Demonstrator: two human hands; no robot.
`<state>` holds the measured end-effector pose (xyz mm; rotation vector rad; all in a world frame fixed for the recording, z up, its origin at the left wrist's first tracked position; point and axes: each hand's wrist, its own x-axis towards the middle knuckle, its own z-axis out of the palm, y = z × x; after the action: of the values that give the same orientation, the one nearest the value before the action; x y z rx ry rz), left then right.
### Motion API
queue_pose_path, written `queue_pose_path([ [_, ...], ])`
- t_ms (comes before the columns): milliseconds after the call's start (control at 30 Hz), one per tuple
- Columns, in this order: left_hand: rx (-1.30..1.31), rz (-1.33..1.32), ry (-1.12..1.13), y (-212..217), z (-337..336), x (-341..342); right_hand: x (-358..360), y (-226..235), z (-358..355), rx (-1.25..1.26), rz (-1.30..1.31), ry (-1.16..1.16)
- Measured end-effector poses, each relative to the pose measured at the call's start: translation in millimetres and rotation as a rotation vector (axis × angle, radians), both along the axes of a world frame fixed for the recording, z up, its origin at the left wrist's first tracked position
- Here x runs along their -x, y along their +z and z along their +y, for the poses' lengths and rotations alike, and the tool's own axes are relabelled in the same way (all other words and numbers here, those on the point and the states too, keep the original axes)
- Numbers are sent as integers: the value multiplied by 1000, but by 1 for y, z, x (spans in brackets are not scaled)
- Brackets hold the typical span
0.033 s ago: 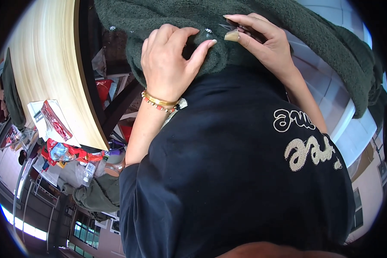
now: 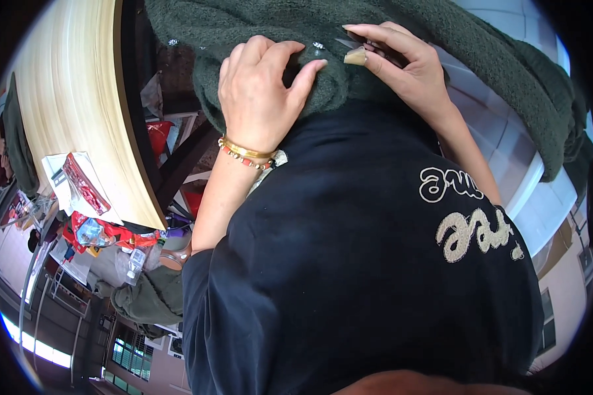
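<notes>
A dark green fuzzy knit garment (image 2: pixel 263 23) lies bunched across my lap, with small shiny buttons (image 2: pixel 318 46) on it. My left hand (image 2: pixel 257 89) presses on the knit with curled fingers and gathers a fold beneath. Its thumb and index finger arch apart beside one shiny button. To the right, just above the cloth, my right hand (image 2: pixel 408 66) is closed around small dark thread snips (image 2: pixel 385 52), whose pointed tip is aimed left toward that button. A tan piece (image 2: pixel 356 56) covers or sits at my right thumb tip. My palm hides most of the snips.
A pale wooden table (image 2: pixel 72 79) curves along the left, with a white packet and red strip (image 2: pixel 85 184) near its edge. Below it are red bags (image 2: pixel 112 234), a clear bottle (image 2: pixel 135 263) and more green cloth (image 2: pixel 151 296). White plastic surfaces (image 2: pixel 507 131) stand at right.
My left thumb tip has drawn back slightly to the left. The right hand and the snips have hardly moved.
</notes>
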<state>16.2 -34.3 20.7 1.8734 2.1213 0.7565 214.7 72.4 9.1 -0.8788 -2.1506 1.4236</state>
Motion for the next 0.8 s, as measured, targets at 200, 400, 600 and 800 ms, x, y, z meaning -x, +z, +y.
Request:
queue_pose_path([
  [200, 42, -30, 24, -9, 1, -2, -5, -11, -8, -10, 33, 62],
  [400, 52, -305, 89, -4, -5, 0, 1, -10, -8, -33, 22, 154],
  [600, 24, -429, 104, -4, -7, 2, 2, -10, -10, -100, -39, 130],
  [800, 34, -204, 105, 2, -2, -6, -2, -10, -11, -74, -59, 52],
])
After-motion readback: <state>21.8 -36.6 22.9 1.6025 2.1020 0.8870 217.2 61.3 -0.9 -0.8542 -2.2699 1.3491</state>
